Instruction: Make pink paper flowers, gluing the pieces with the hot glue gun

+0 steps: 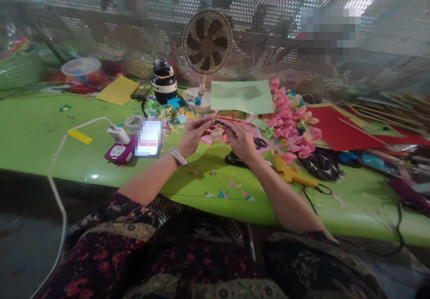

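Over the green tabletop my two hands meet at the middle of the view. My left hand (195, 133), with a white band (178, 156) at the wrist, pinches a narrow pink paper piece (216, 112) that sticks up past the fingertips. My right hand (241, 141) is closed on a small dark thing with blue and yellow on it (220, 123), too small to name. Its tip lies close to my left fingers. Black scissor handles (260, 143) lie on the table just beyond my right hand. Colourful paper scraps (171, 113) are spread behind my hands.
A small fan (207, 43) and a black bottle (164, 81) stand at the back. Pink paper flowers (285, 119) are heaped to the right, near a yellow glue gun (292, 173). A lit phone (149, 137) and a purple socket box (119, 150) with a white cable are at left.
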`<action>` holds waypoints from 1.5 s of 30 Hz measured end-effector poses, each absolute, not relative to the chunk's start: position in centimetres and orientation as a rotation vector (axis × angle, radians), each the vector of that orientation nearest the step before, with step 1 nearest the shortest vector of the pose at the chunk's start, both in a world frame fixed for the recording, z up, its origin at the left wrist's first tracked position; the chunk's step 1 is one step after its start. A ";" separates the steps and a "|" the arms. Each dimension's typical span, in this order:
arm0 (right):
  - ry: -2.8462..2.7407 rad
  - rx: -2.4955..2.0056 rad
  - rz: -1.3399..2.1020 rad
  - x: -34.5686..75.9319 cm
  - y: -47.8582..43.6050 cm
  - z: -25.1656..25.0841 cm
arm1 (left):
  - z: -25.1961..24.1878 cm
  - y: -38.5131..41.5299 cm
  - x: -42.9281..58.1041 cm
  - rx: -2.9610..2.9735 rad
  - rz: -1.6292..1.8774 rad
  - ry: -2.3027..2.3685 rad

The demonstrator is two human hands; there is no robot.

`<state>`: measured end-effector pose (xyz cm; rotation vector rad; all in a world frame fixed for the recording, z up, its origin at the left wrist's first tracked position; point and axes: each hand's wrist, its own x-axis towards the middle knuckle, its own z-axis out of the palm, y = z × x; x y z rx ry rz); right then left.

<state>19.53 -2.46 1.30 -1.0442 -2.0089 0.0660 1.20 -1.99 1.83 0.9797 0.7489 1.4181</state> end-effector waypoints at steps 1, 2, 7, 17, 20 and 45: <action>-2.007 -1.042 0.066 19.5 -2.5 1.3 | 1.9 -2.0 1.2 0.973 1.419 0.741; -2.007 -1.039 0.065 19.5 -2.5 1.4 | 1.9 -2.0 1.2 0.965 1.420 0.733; -2.025 -1.045 0.079 19.5 -2.5 1.4 | 2.0 -2.1 1.2 0.958 1.404 0.747; -2.032 -1.048 0.077 19.5 -2.5 1.2 | 1.6 -1.9 1.0 0.992 1.406 0.752; -2.039 -1.027 0.094 19.3 -2.6 1.4 | 1.5 -1.8 1.1 1.001 1.434 0.747; -2.055 -1.012 0.074 19.5 -2.3 1.2 | 1.3 -1.5 1.1 1.150 1.533 0.783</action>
